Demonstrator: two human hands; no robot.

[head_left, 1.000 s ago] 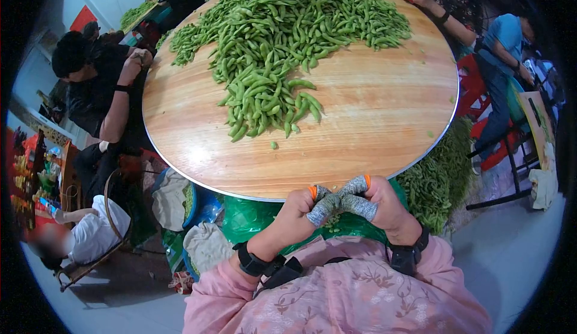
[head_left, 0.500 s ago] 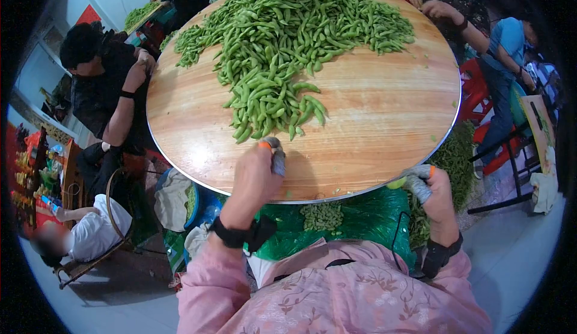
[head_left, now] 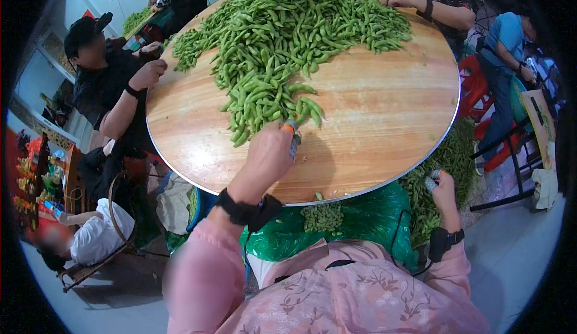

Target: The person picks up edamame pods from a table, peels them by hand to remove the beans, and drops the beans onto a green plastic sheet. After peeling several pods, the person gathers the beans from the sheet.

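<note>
A large heap of green bean pods (head_left: 282,27) lies on the round wooden table (head_left: 384,106). My left hand (head_left: 271,148), with wrapped fingertips and an orange band, reaches over the table to the heap's near end; its fingers are bent down at the pods, and what they hold, if anything, is hidden. Off the table's right front edge, my right hand (head_left: 442,188) is closed above a pile of pods (head_left: 454,160) on the floor; its contents are too small to make out. Shelled beans (head_left: 323,217) rest on green plastic (head_left: 366,208) over my lap.
A person in a black cap (head_left: 90,39) sits left of the table. Another person's arm (head_left: 439,11) reaches onto its far right. A blue bucket with cloth (head_left: 175,205) stands at the lower left. Red stools (head_left: 475,88) and a black-framed rack (head_left: 511,172) are on the right.
My left hand has moved forward and slightly right to the pods. My right hand has shifted right and away from the table edge; the green pod at its fingers is no longer seen there.
</note>
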